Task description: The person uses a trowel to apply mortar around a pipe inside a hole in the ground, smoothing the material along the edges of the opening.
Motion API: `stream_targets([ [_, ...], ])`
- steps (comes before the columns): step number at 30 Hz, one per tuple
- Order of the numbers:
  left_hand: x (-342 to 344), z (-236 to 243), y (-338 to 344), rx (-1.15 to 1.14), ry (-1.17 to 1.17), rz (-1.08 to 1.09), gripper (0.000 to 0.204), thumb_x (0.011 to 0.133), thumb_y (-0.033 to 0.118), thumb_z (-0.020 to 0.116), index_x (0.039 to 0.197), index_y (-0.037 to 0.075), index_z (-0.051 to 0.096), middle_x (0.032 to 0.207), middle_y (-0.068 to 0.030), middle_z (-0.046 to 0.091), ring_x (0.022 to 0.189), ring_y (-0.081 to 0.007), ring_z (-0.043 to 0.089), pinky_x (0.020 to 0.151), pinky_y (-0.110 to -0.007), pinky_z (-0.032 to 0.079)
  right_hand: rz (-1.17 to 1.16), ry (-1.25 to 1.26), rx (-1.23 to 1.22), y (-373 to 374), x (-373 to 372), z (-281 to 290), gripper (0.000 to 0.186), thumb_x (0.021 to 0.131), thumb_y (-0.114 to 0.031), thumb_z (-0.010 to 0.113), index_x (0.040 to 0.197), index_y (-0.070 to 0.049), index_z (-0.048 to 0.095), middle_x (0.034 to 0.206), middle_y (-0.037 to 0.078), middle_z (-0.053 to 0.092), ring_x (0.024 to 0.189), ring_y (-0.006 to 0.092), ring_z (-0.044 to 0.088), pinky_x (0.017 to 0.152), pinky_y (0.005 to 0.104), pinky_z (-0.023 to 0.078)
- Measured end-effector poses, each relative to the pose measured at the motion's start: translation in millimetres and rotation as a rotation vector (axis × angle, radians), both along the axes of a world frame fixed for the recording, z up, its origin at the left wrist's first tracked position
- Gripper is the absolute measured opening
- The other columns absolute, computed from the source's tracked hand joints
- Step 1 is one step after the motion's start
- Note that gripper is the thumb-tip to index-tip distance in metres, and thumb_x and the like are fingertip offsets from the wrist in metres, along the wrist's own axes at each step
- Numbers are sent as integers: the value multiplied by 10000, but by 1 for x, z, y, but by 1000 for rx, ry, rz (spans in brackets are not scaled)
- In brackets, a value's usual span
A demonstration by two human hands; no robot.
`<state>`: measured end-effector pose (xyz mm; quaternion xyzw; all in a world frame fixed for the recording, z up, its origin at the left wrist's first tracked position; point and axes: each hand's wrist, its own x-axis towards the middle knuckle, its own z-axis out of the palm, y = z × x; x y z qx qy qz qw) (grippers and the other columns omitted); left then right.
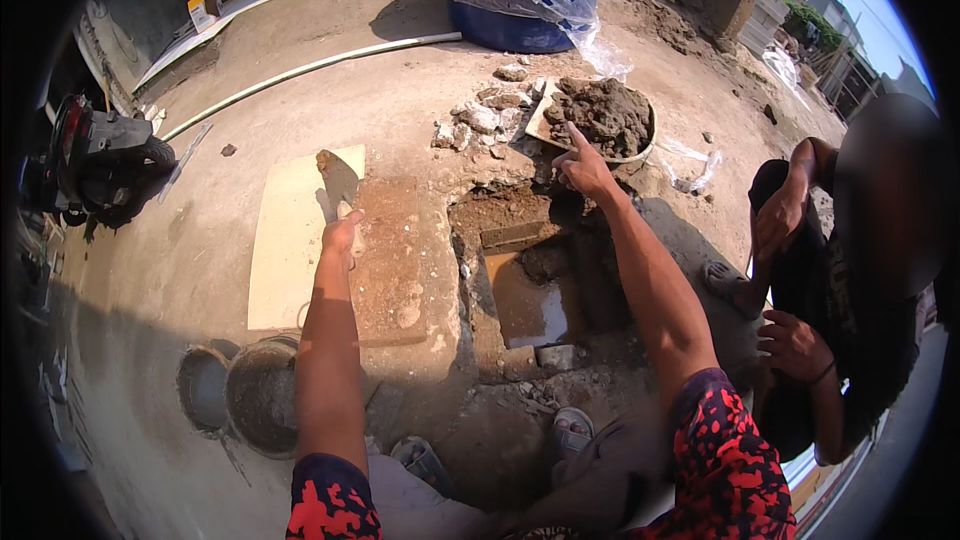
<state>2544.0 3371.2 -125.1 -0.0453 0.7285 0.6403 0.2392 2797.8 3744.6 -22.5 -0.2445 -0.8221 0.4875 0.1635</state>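
Note:
My left hand [340, 235] grips the wooden handle of a mortar-smeared trowel [338, 182] over a pale board [275, 270] and a rough brown slab [395, 280]. My right hand [582, 165] holds nothing; its index finger is stretched out toward a tray [543, 122] heaped with grey-brown mortar [610, 115], the other fingers partly curled. Below that hand is a square pit [530, 295] with muddy water at the bottom and broken edges.
Co-worker [820, 370] crouches at right, both hands visible. Buckets [255, 400] stand lower left. A parked scooter [105, 160] is at left. Behind are rubble [480, 120], a white pipe [300, 68] and a plastic-wrapped blue drum [510, 20].

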Motion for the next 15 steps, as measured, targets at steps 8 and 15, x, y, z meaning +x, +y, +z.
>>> stream_targets([
  [8, -15, -28, 11, 38, -20, -65, 369, 773, 272, 700, 1028, 20, 611, 825, -49, 594, 668, -178, 547, 574, -338, 426, -17, -456, 463, 68, 83, -96, 478, 771, -141, 577, 1222, 13, 548, 784, 163, 629, 790, 261, 643, 725, 376, 502],
  [15, -25, -30, 2, -75, 25, -91, 350, 793, 259, 687, 1032, 13, 617, 814, -49, 609, 664, -170, 569, 582, -320, 439, -23, -425, 458, 38, 74, -77, 439, 782, -160, 569, 1202, -38, 588, 1026, 235, 646, 1014, 352, 616, 880, 400, 485],
])
